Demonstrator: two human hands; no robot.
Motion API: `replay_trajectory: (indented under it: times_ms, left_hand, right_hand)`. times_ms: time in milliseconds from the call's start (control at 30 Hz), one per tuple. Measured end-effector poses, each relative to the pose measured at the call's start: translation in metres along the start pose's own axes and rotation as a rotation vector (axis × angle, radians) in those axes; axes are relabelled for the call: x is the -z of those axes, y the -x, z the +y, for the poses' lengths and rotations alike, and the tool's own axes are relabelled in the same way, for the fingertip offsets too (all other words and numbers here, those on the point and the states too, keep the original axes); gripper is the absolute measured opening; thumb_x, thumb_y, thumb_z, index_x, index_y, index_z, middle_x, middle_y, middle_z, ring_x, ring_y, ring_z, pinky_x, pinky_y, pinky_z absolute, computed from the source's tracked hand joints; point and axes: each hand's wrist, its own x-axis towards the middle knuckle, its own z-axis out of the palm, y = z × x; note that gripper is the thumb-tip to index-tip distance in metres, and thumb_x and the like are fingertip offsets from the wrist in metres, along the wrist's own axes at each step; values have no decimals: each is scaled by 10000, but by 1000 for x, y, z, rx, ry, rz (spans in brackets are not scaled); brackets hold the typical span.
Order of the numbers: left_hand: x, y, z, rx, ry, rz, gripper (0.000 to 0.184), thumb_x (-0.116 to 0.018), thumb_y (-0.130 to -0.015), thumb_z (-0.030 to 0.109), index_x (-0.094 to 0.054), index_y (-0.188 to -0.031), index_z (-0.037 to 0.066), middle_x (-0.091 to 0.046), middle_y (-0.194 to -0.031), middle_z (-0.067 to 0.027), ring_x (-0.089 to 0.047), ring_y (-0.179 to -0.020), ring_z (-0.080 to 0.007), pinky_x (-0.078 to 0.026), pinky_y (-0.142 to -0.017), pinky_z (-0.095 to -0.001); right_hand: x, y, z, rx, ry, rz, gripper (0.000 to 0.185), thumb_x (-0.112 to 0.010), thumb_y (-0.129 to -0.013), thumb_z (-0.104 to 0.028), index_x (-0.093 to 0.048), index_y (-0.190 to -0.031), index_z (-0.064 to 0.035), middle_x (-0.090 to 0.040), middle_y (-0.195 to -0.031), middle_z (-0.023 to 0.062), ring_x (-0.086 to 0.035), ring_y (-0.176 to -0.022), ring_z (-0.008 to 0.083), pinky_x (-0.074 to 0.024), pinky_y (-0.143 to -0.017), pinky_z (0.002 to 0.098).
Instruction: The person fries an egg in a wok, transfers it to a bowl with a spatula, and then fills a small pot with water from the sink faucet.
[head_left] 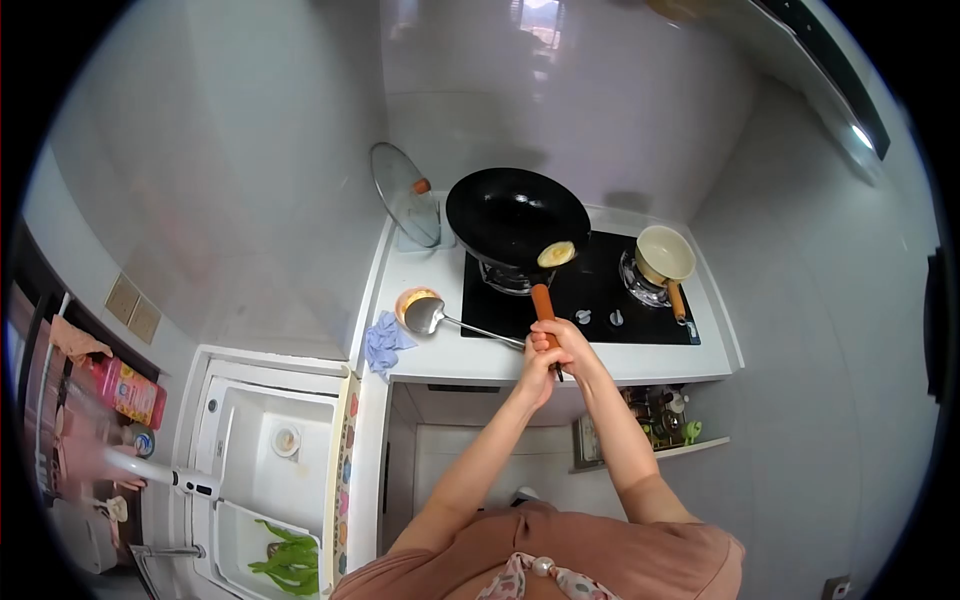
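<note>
My right hand (567, 344) is closed around the orange handle of a black wok (500, 215). The wok is tilted on the left burner, and a yellow-and-white piece of food, egg-like (556, 254), lies near its front rim. Pressed against the right hand, my left hand (540, 368) is closed on the thin handle of a metal spatula (424, 315). Whether its fingers also touch the wok handle is hidden. The spatula's blade points left, over a small bowl (410, 298) with yellowish residue.
A cream saucepan (665, 254) stands on the right burner of the black cooktop (600, 285). A glass lid (405, 195) leans on the wall. A blue cloth (385, 343) lies on the counter. Left is a white sink (265, 420) with green leaves (288, 560). A drawer (660, 430) stands open below.
</note>
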Motion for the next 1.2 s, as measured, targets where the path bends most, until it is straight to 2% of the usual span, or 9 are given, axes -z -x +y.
replay_trajectory:
  times_ms: [233,333,433,467,567,667,867,1167,1200]
  left_hand:
    - [2,17,-5,-49,-29,18,576,-609,-552,-50,-322,-1029,101,-405,-900,-22,-465,-864,-135,-444,-696,-261]
    - [-4,28,-12,-48,-57,6,594,-588,-548,-45,-345,-1075,80,-423,-971,-44,-446,-965,-170,-393,-820,-273]
    - [-13,36,-15,-24,-56,-7,611,-589,-547,-46,-341,-1090,83,-415,-987,-43,-438,-977,-171,-390,-824,-270]
    - [-17,39,-14,-23,-57,-19,616,-589,-546,-48,-340,-1094,84,-409,-1000,-43,-435,-977,-168,-389,-823,-270]
    - [-20,36,-14,-48,-40,-29,602,-612,-548,-67,-318,-1045,103,-384,-895,-13,-464,-829,-127,-449,-630,-255]
    - [-17,30,-10,-5,-63,-26,603,-580,-554,-37,-344,-1097,80,-408,-997,-37,-425,-980,-159,-385,-824,-267]
    - [-2,24,-9,-32,-47,-26,597,-575,-554,-53,-355,-1093,82,-410,-979,-25,-433,-964,-146,-393,-805,-246]
    - [-13,38,-17,-1,-44,-39,614,-572,-556,-71,-332,-1099,85,-401,-950,-19,-440,-924,-137,-403,-768,-247]
    - [-14,38,-20,-8,-48,-32,618,-579,-557,-69,-325,-1099,85,-400,-939,-23,-450,-897,-139,-417,-727,-251]
  right_hand:
    - [-7,14,7,-33,56,-36,154,-556,-759,-34,-426,-677,-50,-463,-611,36,-436,-486,90,-362,-409,182]
    - [-4,29,7,-14,48,-32,143,-555,-762,-34,-431,-691,-43,-453,-613,33,-424,-493,86,-358,-416,176]
    - [-4,46,4,15,13,-17,131,-553,-765,-30,-437,-705,-35,-451,-618,35,-423,-499,85,-358,-423,175]
    - [-4,50,2,26,15,-6,124,-552,-766,-31,-440,-712,-30,-450,-618,37,-423,-502,86,-359,-427,174]
    - [-1,50,1,40,25,14,125,-552,-766,-37,-440,-711,-32,-452,-619,37,-426,-500,88,-359,-427,176]
    - [1,38,1,40,43,6,126,-551,-765,-42,-439,-708,-37,-456,-618,39,-432,-501,92,-364,-425,180]
    - [-1,23,8,8,44,-26,132,-553,-759,-44,-434,-705,-41,-462,-616,43,-435,-494,95,-370,-419,182]
    - [3,46,6,21,43,-9,119,-560,-760,-46,-444,-740,-25,-458,-617,38,-431,-488,88,-368,-415,177]
    - [4,47,6,34,43,2,115,-556,-764,-46,-444,-749,-23,-457,-616,39,-433,-485,88,-370,-413,177]
